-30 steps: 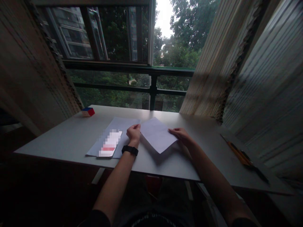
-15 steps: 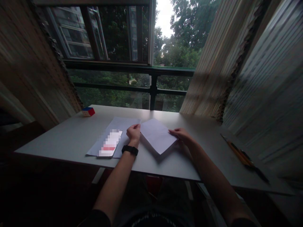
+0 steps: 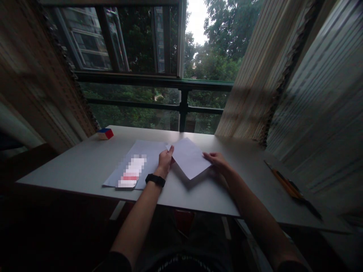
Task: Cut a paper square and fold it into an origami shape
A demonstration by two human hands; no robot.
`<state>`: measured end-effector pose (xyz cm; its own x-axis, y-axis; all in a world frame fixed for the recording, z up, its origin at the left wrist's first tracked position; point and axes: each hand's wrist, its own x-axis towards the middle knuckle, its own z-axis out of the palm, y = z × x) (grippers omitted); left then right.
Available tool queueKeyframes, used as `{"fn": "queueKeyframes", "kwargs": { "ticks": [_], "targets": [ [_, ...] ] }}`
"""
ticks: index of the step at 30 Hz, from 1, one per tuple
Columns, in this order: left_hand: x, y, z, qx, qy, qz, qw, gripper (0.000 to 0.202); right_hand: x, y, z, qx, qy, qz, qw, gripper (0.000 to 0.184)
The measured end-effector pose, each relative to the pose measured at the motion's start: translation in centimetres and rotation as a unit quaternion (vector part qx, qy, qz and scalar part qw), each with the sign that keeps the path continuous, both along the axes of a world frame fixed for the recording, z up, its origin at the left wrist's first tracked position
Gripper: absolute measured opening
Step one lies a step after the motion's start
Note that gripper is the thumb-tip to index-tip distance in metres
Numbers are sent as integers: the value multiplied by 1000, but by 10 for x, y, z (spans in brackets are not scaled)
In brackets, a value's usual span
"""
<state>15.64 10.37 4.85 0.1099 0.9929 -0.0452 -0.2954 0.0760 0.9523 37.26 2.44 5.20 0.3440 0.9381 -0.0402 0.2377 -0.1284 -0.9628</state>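
Folded white sheet [image 3: 189, 161] — mid-table [image 3: 85, 166], beside a phone [image 3: 131, 173] on spare paper [image 3: 147, 151] — left hand [image 3: 165, 161] pinches its left corner, right hand [image 3: 217, 161] lies open-fingered on its right edge; folding apparently underway, next needing aligned edges and a firm crease.

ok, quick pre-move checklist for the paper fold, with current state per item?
1. Left hand on the folded paper at its left edge: ok.
2. Right hand on the paper's right corner: ok.
3. Paper flat on the table: not ok, near corner looks lifted, with a shadow under it.
4. Edges aligned: cannot tell.
5. Second sheet and phone out from under the fold: ok, they lie to the left.
6. Pencils out of the way: ok, far right.
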Motion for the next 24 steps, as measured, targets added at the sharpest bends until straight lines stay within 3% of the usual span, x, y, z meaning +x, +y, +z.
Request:
{"fn": "queueKeyframes", "kwargs": {
  "ticks": [4,9,13,17,20,24],
  "targets": [
    [3,-14,3,-43,-50,-205,977,24,-7,0,2,39,7,-43,998,49],
    [-1,-22,8,-58,-83,-307,946,34,-14,-2,6,83,24,-35,996,49],
    [-4,-23,12,-61,-135,-330,932,38,-17,-4,7,105,55,-20,993,47],
    [-7,-21,14,-60,-176,-312,932,38,-17,-4,6,85,92,26,992,45],
    [-11,-20,16,-66,-186,-299,933,39,-17,-4,4,69,106,66,990,45],
    [-14,-22,20,-83,-183,-297,933,44,-19,-5,3,75,81,69,991,45]
  ]
}}
